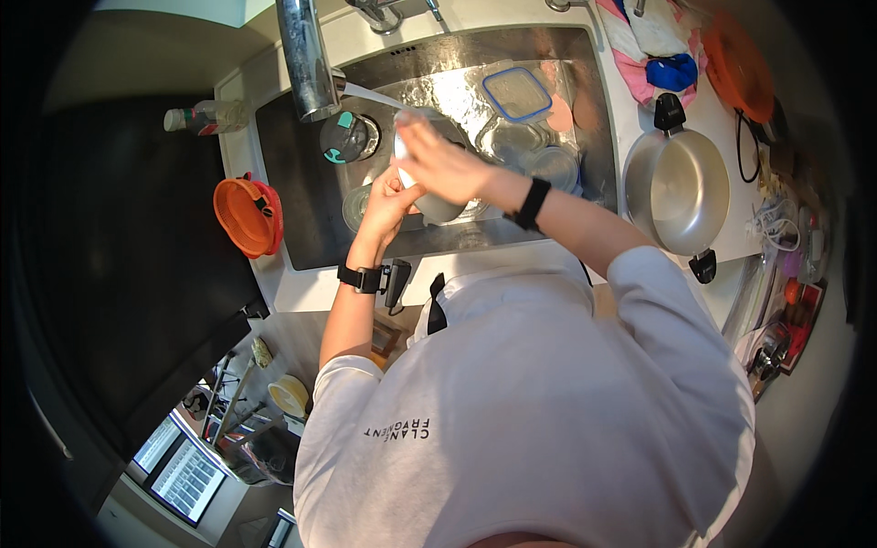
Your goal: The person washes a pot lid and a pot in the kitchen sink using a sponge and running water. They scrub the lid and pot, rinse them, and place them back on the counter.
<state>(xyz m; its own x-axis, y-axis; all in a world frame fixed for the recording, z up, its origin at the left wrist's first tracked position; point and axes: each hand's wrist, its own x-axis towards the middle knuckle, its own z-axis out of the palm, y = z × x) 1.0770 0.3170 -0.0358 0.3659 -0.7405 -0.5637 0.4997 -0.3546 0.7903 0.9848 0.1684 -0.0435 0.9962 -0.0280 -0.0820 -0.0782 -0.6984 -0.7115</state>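
Water runs from the metal faucet [308,68] onto a white and grey bowl-like vessel [442,205] tilted over the sink. My left hand [389,205] grips its near-left edge with thumb and fingers. Across its upper side lies my right hand [438,154], fingers extended and slightly blurred; whether it grips anything does not show. In the metal sink [301,236] are a clear container with a blue rim [517,94], a round clear container [553,168], and a dark round item with teal parts [346,137]. A clear round piece [356,205] sits beside my left wrist.
Right of the sink stands a metal pot [677,192] with black handles, near an orange basin [740,65] and a pink, white and blue cloth [651,48]. On the left edge are orange and red baskets [246,216] and a bottle [209,118] lying on its side.
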